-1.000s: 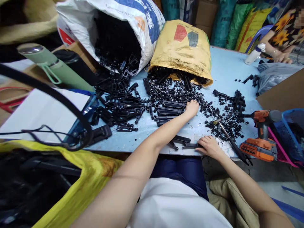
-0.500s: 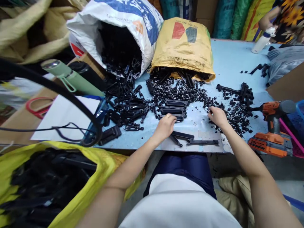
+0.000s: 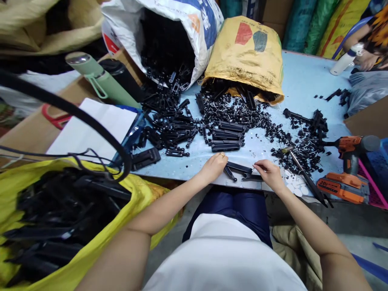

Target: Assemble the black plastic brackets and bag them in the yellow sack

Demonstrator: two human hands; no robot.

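Observation:
My left hand [image 3: 214, 166] is closed at the left end of a long black plastic bar [image 3: 239, 166] near the table's front edge. A shorter black arm with a ball end [image 3: 230, 174] slants out below that hand. My right hand [image 3: 269, 173] pinches a small screw [image 3: 254, 169] by the bar's right end. Partly under the right hand lies another black bar with a forked end [image 3: 249, 176]. Several similar black bars [image 3: 228, 136] lie stacked just behind my left hand. A heap of small black pieces and screws [image 3: 236, 111] spreads farther back.
An orange cordless drill [image 3: 345, 169] and a long metal-shafted tool [image 3: 303, 169] lie at right. A white sack [image 3: 200, 44] and a yellow sack [image 3: 242, 60] spill black parts. A yellow bag [image 3: 142, 202] of black parts stands at left. Another person's hand [image 3: 366, 60] is far right.
My left hand has come from the stacked bars to the bar in front. My right hand has moved from the small-parts heap toward the bar, with a screw. The view has shifted slightly.

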